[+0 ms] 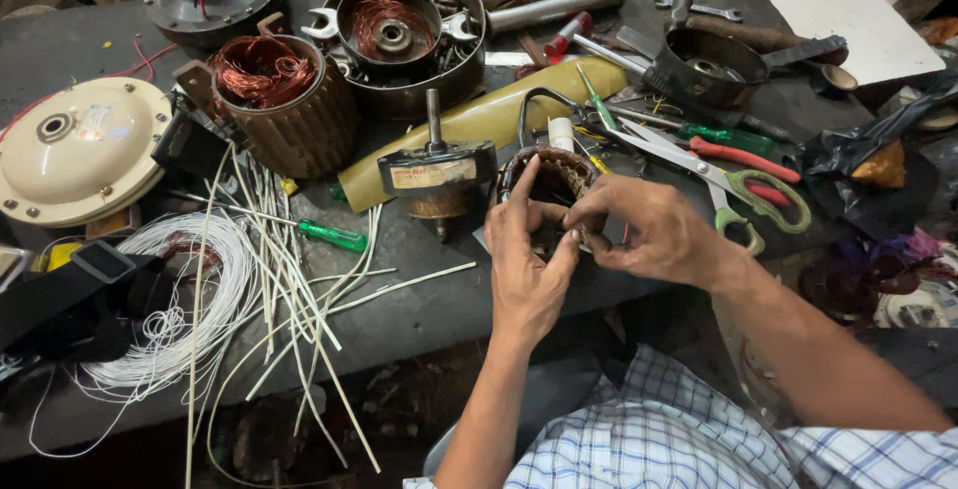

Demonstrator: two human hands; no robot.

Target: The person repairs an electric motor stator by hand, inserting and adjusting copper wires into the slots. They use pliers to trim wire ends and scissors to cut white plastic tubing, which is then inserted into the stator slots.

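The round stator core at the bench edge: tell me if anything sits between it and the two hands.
Nothing visible does. The left hand and right hand are both already on the stator core, fingers curled over its rim. The scissors lie to the right, clear of the hands.

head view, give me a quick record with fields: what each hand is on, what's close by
left hand: left hand, fingers on the stator core
right hand: right hand, pinching at the core's near rim
grip: both bare hands, fingers curled on the core
right of hands: green-handled scissors
left of hands: green screwdriver, white wire coil
surface: dark workbench
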